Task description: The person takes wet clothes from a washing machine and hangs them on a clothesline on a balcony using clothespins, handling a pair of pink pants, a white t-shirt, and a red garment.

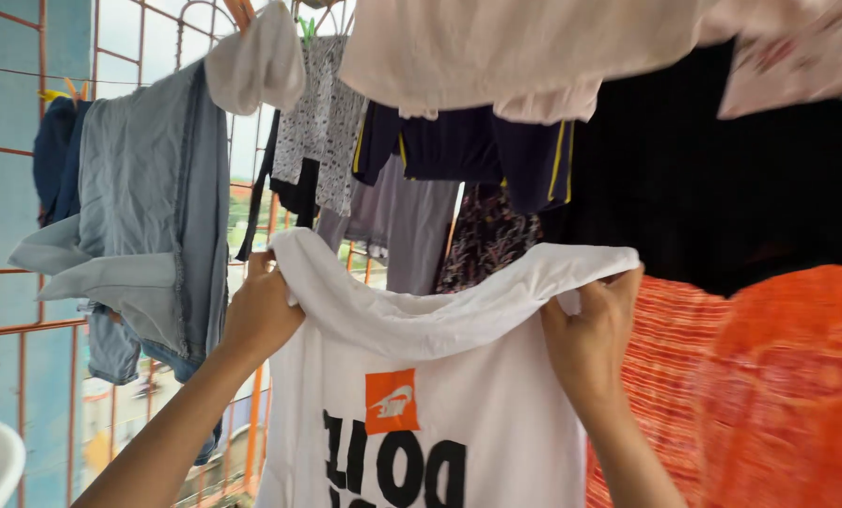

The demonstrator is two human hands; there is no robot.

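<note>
Overhead, hung clothes (458, 150) crowd us; orange grille (26, 325) on the left. Our left hand (261, 310) and right hand (590, 334) both clench the white T-shirt (421, 395) hem, held up mid-frame.

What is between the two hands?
In the head view, the sagging top edge of the white T-shirt spans between left hand and right hand.
</note>
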